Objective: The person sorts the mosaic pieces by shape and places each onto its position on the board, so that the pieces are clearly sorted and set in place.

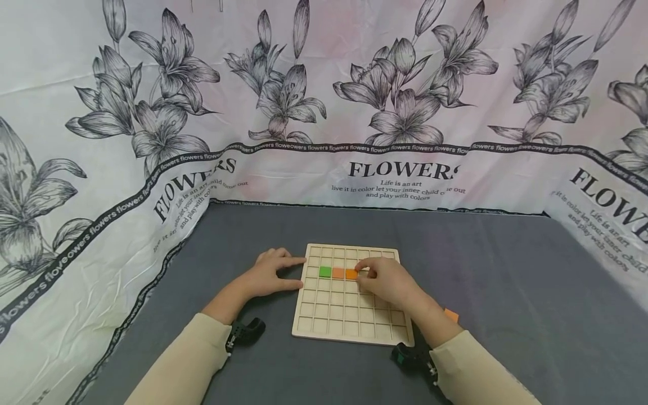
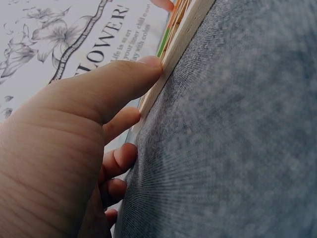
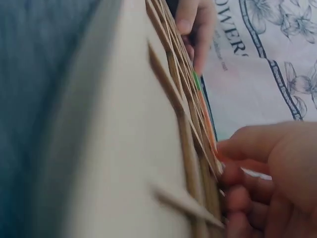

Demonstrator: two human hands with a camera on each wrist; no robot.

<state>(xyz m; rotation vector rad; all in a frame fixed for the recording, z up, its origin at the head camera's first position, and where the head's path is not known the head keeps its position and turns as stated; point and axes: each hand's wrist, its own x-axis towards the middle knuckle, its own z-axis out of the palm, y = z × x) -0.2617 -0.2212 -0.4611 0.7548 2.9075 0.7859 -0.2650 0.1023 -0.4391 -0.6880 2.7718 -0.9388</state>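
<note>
A square wooden grid board (image 1: 331, 312) lies on the grey cloth. In one row of it sit a green tile (image 1: 325, 272), a paler orange tile (image 1: 338, 273) and a bright orange tile (image 1: 351, 274), side by side. My right hand (image 1: 388, 281) pinches the bright orange tile at its right end between thumb and index finger, the other fingers curled. At the board's left edge, my left hand (image 1: 268, 274) rests with thumb and index finger spread and touching the rim. The left wrist view shows that thumb (image 2: 131, 77) against the wooden side.
Another orange piece (image 1: 451, 315) lies on the cloth (image 1: 516, 292) right of the board, partly hidden behind the right forearm. A white curtain (image 1: 304, 174) with printed flowers and lettering surrounds the surface at the back and sides. Both wrists carry black camera mounts (image 1: 248, 332).
</note>
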